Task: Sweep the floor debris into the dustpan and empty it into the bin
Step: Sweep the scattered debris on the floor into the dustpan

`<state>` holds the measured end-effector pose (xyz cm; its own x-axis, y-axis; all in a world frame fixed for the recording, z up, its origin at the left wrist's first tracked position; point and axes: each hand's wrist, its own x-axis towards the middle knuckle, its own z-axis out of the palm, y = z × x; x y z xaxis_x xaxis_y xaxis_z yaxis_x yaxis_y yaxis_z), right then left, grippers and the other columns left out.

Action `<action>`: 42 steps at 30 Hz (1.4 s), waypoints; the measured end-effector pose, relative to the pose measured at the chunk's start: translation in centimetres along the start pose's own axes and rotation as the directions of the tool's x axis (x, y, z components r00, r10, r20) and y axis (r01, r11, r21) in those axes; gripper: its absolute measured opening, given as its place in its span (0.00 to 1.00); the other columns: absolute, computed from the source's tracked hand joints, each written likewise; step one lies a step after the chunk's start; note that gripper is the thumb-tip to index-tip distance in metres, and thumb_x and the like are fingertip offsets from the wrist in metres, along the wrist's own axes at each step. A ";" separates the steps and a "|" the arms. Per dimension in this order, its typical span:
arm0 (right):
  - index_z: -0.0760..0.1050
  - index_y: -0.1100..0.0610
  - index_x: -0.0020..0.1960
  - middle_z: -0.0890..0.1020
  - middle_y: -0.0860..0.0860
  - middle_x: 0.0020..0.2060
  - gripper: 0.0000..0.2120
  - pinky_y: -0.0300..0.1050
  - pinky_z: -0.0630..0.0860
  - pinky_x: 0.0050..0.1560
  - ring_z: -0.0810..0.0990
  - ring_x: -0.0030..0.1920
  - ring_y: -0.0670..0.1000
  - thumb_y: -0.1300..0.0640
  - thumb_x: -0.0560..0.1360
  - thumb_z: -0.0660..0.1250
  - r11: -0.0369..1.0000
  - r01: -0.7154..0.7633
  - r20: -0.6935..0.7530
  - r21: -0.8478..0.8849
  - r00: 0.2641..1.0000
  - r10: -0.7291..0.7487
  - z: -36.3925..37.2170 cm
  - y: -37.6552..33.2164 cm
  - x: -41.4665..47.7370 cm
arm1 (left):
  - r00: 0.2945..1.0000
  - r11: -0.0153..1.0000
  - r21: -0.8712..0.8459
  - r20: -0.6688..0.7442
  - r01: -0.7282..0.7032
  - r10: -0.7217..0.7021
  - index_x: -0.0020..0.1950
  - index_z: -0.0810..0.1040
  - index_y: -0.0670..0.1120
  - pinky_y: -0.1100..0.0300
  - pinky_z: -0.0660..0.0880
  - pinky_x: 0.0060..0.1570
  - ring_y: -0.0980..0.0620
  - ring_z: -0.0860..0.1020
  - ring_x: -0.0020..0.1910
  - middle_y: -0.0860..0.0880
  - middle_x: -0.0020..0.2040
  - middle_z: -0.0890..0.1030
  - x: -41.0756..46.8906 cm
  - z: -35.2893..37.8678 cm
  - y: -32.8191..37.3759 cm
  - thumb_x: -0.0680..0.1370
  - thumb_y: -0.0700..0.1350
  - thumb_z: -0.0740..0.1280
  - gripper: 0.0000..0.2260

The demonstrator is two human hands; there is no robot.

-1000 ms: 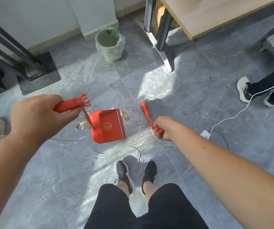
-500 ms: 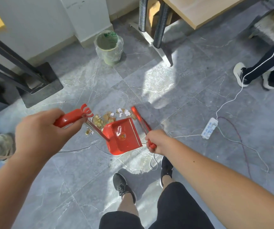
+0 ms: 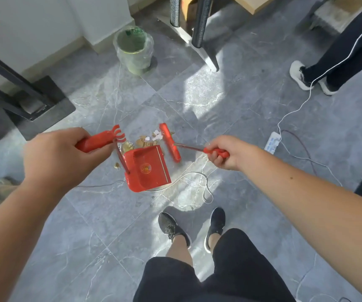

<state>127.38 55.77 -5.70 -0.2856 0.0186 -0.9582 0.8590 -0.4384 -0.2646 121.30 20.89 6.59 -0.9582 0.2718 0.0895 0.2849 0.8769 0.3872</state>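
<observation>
A red dustpan [image 3: 146, 168] stands on the grey tile floor, its mouth facing away from me. My left hand [image 3: 60, 155] is shut on its long red handle. My right hand [image 3: 223, 153] grips the handle of a red broom [image 3: 170, 142], whose head lies just right of the dustpan's mouth. Brown and white scraps of debris [image 3: 145, 140] lie at the mouth, between broom and handle; one scrap sits left of the pan. The bin [image 3: 134, 51], lined with a clear bag, stands further away near the wall.
A white cable [image 3: 197, 182] loops on the floor by the dustpan and my black shoes [image 3: 173, 229]. A power strip [image 3: 272, 143] lies right. Another person's legs [image 3: 332, 62] stand at the far right. A table leg [image 3: 199, 20] and a black stand base [image 3: 42, 105] flank the bin.
The broom head has swung from beside the dustpan to a spot right of its mouth, and my right hand has moved right. The dustpan stays on the floor behind the debris.
</observation>
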 end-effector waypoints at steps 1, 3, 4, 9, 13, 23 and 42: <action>0.67 0.59 0.41 0.61 0.50 0.32 0.09 0.31 0.58 0.14 0.65 0.16 0.41 0.67 0.80 0.56 1.000 0.010 -0.021 -0.017 1.000 -0.010 -0.3 0.2 -0.2 | 1.000 1.000 -0.005 0.003 -0.010 0.010 0.32 0.77 0.47 0.62 0.67 0.30 0.48 0.72 0.25 0.49 0.23 0.72 -0.2 0.0 -0.2 0.70 0.59 0.79 0.19; 0.67 0.57 0.42 0.61 0.49 0.30 0.09 0.31 0.58 0.15 0.66 0.17 0.42 0.67 0.79 0.56 0.999 0.033 -0.064 -0.032 0.997 -0.035 -0.9 0.7 -0.4 | 0.999 0.999 -0.021 0.009 -0.031 0.031 0.32 0.77 0.47 0.59 0.70 0.30 0.44 0.73 0.25 0.48 0.23 0.72 -0.6 0.0 -0.2 0.70 0.62 0.77 0.21; 0.67 0.57 0.42 0.62 0.49 0.29 0.09 0.30 0.59 0.16 0.66 0.17 0.42 0.67 0.79 0.56 0.999 0.042 -0.086 -0.026 0.995 -0.044 -1.1 1.0 -0.5 | 0.999 0.999 -0.028 0.010 -0.036 0.036 0.32 0.77 0.46 0.58 0.71 0.30 0.43 0.73 0.25 0.47 0.23 0.72 -0.8 -0.1 -0.2 0.70 0.62 0.76 0.21; 0.66 0.58 0.39 0.68 0.49 0.19 0.12 0.30 0.58 0.20 0.64 0.25 0.42 0.70 0.77 0.53 0.996 0.079 -0.179 -0.039 0.980 -0.085 -2.5 2.3 -0.8 | 1.000 0.999 -0.046 0.007 0.008 -0.008 0.33 0.77 0.46 0.56 0.73 0.31 0.42 0.73 0.27 0.46 0.25 0.73 -1.8 -0.6 0.9 0.72 0.59 0.77 0.20; 0.65 0.59 0.37 0.69 0.51 0.16 0.13 0.29 0.59 0.19 0.65 0.23 0.42 0.70 0.77 0.52 0.998 0.063 -0.207 -0.025 0.976 -0.067 -4.8 3.8 -1.3 | 0.999 0.998 -0.036 0.000 0.045 -0.045 0.32 0.74 0.45 0.47 0.77 0.33 0.39 0.73 0.29 0.44 0.26 0.73 -3.0 -1.6 2.1 0.73 0.60 0.76 0.22; 0.67 0.59 0.37 0.64 0.49 0.18 0.12 0.30 0.61 0.18 0.65 0.23 0.44 0.70 0.76 0.56 0.993 0.104 -0.224 -0.064 0.968 -0.116 -6.2 5.9 -2.0 | 0.989 0.990 0.015 -0.063 0.138 -0.137 0.32 0.74 0.46 0.48 0.77 0.31 0.41 0.73 0.26 0.45 0.25 0.73 -6.8 -3.2 2.9 0.72 0.62 0.75 0.23; 0.68 0.57 0.41 0.65 0.50 0.19 0.09 0.32 0.63 0.19 0.65 0.22 0.46 0.70 0.75 0.57 0.933 0.146 -0.193 -0.328 0.957 -0.218 7.6 -0.2 3.3 | 0.824 0.837 0.025 -0.192 0.547 -0.533 0.30 0.72 0.44 0.58 0.64 0.28 0.45 0.69 0.26 0.46 0.25 0.72 -8.4 -2.5 -7.5 0.73 0.60 0.75 0.24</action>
<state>123.06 49.07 -8.02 -0.3782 0.2871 -0.8801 0.8992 -0.1120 -0.4230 127.11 11.06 5.24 -0.9467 -0.3193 0.0436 -0.2849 0.8924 0.3499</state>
